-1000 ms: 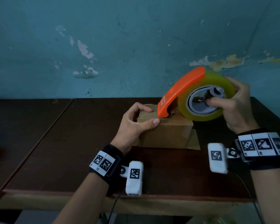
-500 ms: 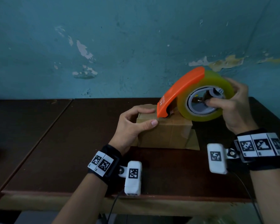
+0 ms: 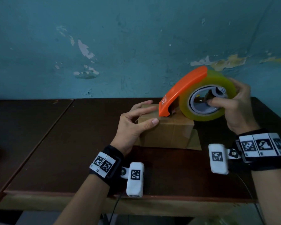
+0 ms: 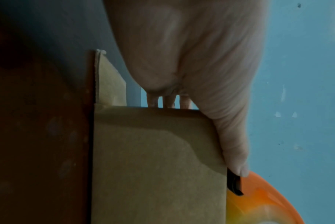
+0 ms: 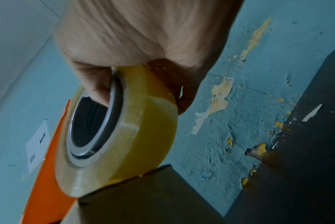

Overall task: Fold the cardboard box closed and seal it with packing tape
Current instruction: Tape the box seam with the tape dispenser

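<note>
The left hand grips the left end of the cardboard box — thumb along the near top edge, fingers laid flat over the top. The right hand curls its fingers through the core of the tape roll, the orange dispenser nose touching the box top. The box sits on the dark wooden table — beneath a peeling blue wall.

Tape dispenser atop box — left hand at box's left end.

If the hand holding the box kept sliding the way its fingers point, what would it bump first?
Most likely the orange tape dispenser: the left hand points along the cardboard box top toward its nose, though the exact depth is unclear.
</note>
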{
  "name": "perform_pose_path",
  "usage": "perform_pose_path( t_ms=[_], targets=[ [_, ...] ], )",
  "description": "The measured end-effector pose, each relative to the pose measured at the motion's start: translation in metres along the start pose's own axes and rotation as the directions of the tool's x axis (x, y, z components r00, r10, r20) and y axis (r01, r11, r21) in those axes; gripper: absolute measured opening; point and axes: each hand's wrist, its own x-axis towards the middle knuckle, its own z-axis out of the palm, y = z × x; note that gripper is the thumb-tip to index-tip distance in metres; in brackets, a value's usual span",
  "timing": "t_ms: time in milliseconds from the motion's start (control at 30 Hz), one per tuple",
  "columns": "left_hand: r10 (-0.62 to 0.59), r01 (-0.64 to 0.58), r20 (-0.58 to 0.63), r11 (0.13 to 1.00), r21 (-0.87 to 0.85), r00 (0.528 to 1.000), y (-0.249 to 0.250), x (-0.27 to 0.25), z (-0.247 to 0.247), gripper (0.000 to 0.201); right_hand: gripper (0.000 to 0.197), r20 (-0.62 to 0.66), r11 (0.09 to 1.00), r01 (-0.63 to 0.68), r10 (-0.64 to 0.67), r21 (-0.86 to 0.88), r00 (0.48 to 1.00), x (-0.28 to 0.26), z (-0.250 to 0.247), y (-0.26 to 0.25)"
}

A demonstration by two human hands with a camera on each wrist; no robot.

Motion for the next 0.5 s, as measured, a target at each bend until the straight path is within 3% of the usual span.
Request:
perform_pose_path(
  t_ms=[233, 400, 500],
  targets=[
    [0.014, -0.008, -0.051, 0.994, 0.107, 0.999, 0.0031, 0.0018, 0.0034, 0.032, 0.027, -0.007, 1.000, -0.005, 0.005, -0.015, 1.000, -0.0005, -0.0001, -0.0013],
    [-0.048, 0.051, -0.032, 0.994, 0.100, 0.998, 0.0066, 0.0014, 0.0062, 0.051, 0.027, -0.005, 1.000, -0.026, 0.026, -0.015, 1.000, 0.0003, 0.0007, -0.0044],
    [-0.025, 0.031, -0.046, 0.991, 0.132, 0.999, 0.0031, 0.0042, 0.0056, 0.054, 0.026, -0.010, 0.999, -0.035, 0.035, -0.036, 0.999, -0.0001, -0.0004, -0.0037]
  ],
)
